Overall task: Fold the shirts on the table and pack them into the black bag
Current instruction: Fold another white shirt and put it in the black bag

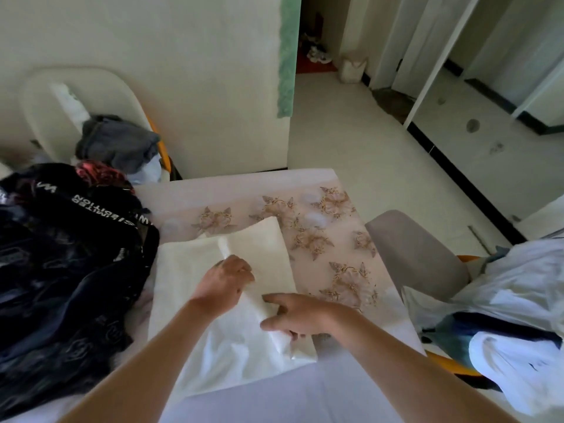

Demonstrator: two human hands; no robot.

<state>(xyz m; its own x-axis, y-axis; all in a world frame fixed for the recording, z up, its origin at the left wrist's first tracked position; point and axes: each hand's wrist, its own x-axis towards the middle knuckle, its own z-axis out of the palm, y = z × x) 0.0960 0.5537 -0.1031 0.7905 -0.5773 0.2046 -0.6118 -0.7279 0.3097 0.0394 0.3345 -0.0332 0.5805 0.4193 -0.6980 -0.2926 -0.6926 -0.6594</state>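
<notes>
A white shirt [189,270] lies spread on the table [341,227], partly folded, with a raised fold running down its middle. My left hand [225,282] grips that fold near its upper part, fingers curled round the cloth. My right hand [296,314] pinches the lower part of the same fold between thumb and fingers. A heap of dark clothes [61,270] with white lettering covers the table's left side. I cannot tell whether the black bag is among the dark heap.
The tablecloth has a gold flower print. A grey chair [418,254] stands at the right, with white and blue clothes [506,315] piled beside it. A white chair [45,108] at the back left carries grey clothes [119,141]. Open floor lies beyond the table.
</notes>
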